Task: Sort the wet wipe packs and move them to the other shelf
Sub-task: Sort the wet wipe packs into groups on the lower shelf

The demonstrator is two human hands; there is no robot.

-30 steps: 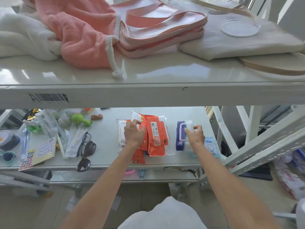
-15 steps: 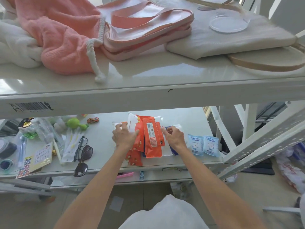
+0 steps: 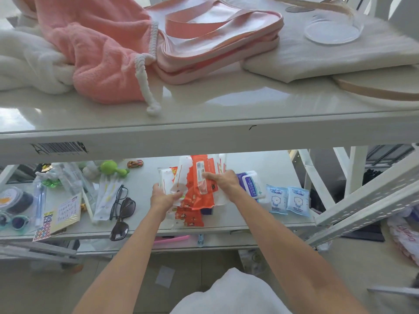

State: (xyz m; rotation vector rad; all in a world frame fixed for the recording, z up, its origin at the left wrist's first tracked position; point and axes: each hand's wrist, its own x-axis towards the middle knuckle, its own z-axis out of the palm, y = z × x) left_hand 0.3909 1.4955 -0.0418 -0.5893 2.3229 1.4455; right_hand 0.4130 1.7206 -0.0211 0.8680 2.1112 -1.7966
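Both hands are on the bunch of orange wet wipe packs (image 3: 199, 184) on the lower shelf (image 3: 145, 177): left hand (image 3: 164, 197) cups it from the side, fingers curled, right hand (image 3: 223, 181) pinches the top one. A purple-lidded pack (image 3: 252, 183) and two small blue packs (image 3: 286, 200) lie just right, a pink bag (image 3: 215, 41) on the upper shelf (image 3: 204, 114).

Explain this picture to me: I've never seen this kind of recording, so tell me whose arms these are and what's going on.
No machine here: a person wears a camera on the head, looking down at their own bare arms. The left hand and right hand are gathering a bundle of orange and white wet wipe packs on the lower shelf. Beside it lie a purple-and-white pack and two small blue packs; glasses and sunglasses lie further left. The upper shelf holds a pink bag and towels.
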